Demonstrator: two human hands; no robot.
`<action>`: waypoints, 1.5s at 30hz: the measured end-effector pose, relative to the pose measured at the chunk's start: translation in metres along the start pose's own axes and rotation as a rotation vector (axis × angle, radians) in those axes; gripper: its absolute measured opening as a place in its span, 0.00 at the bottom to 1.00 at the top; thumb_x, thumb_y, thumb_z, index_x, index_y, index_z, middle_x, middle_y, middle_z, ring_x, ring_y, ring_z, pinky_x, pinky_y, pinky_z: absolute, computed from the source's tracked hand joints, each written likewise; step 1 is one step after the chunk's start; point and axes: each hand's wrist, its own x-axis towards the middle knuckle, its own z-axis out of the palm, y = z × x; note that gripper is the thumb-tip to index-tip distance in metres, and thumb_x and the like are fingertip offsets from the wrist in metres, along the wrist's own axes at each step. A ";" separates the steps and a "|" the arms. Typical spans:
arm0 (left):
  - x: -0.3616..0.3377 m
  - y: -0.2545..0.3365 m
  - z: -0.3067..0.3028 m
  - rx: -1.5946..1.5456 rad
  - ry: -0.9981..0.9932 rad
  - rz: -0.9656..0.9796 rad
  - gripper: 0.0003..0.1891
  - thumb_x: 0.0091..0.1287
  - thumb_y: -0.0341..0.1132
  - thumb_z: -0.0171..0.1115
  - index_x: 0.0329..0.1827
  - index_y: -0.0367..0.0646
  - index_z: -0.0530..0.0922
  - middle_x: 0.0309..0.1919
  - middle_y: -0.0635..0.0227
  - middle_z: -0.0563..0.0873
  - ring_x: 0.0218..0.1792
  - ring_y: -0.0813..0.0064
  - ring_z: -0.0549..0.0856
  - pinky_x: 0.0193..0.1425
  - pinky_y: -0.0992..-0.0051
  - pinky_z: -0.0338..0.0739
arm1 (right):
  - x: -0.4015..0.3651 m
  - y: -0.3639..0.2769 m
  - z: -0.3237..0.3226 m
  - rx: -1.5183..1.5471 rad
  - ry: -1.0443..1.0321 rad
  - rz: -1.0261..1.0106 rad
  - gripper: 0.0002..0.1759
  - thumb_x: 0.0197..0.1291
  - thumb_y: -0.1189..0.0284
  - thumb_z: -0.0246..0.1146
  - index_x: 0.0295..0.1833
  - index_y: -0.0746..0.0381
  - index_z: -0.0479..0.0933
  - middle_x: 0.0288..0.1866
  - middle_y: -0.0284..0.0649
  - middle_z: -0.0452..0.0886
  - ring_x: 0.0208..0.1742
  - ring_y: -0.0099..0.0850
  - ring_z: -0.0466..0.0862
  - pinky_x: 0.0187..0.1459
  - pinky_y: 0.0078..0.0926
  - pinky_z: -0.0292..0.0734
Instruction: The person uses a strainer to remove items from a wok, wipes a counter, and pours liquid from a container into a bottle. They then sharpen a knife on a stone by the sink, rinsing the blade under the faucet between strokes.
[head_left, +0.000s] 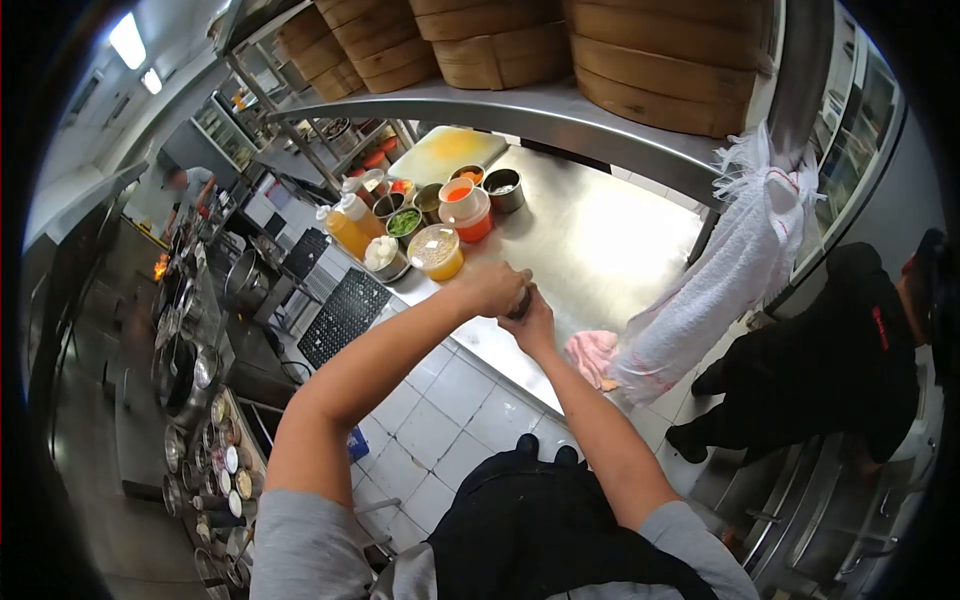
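Observation:
My left hand (495,288) and my right hand (532,322) meet at the near edge of the steel counter (575,240). Both are closed around a small dark object (520,302) that is mostly covered by my fingers; its kind cannot be made out. Just left of my left hand stands a clear lidded tub (436,250) of yellow liquid. Behind it, a white cup (459,197) with orange contents rests on a tub of red-orange contents (475,228). A pink cloth (593,354) lies on the counter to the right of my right hand.
Bamboo steamers (665,75) fill the overhead shelf. A white towel (712,285) hangs from its post. Squeeze bottles (348,232), a bowl of chopped greens (404,222) and a cutting board (447,153) occupy the left side. One person in black (830,360) is at right; another works far left.

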 end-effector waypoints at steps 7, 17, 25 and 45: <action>-0.004 0.003 0.010 -0.033 0.187 -0.037 0.20 0.59 0.41 0.66 0.49 0.38 0.79 0.47 0.44 0.84 0.44 0.51 0.86 0.44 0.58 0.82 | 0.002 0.001 -0.002 0.080 -0.003 -0.069 0.41 0.37 0.71 0.79 0.60 0.59 0.69 0.46 0.51 0.84 0.49 0.50 0.84 0.50 0.42 0.80; -0.013 0.003 -0.009 -0.061 0.121 0.019 0.22 0.54 0.42 0.70 0.50 0.44 0.79 0.38 0.48 0.86 0.42 0.50 0.87 0.44 0.57 0.82 | 0.004 -0.016 -0.013 0.001 -0.061 0.054 0.39 0.37 0.67 0.79 0.58 0.61 0.70 0.45 0.51 0.84 0.48 0.49 0.85 0.50 0.42 0.80; -0.022 0.005 -0.010 -0.029 0.170 0.063 0.26 0.54 0.45 0.72 0.52 0.42 0.77 0.38 0.50 0.86 0.40 0.51 0.87 0.42 0.58 0.83 | 0.002 -0.008 -0.014 0.050 -0.099 0.038 0.36 0.39 0.67 0.77 0.57 0.59 0.71 0.43 0.51 0.84 0.47 0.50 0.84 0.48 0.43 0.79; -0.087 -0.071 -0.006 -0.746 0.526 0.090 0.41 0.54 0.51 0.73 0.64 0.34 0.67 0.43 0.48 0.83 0.42 0.47 0.85 0.43 0.57 0.80 | 0.038 -0.127 -0.004 -0.117 -0.256 0.107 0.37 0.38 0.72 0.78 0.57 0.65 0.72 0.46 0.48 0.85 0.50 0.38 0.86 0.53 0.34 0.78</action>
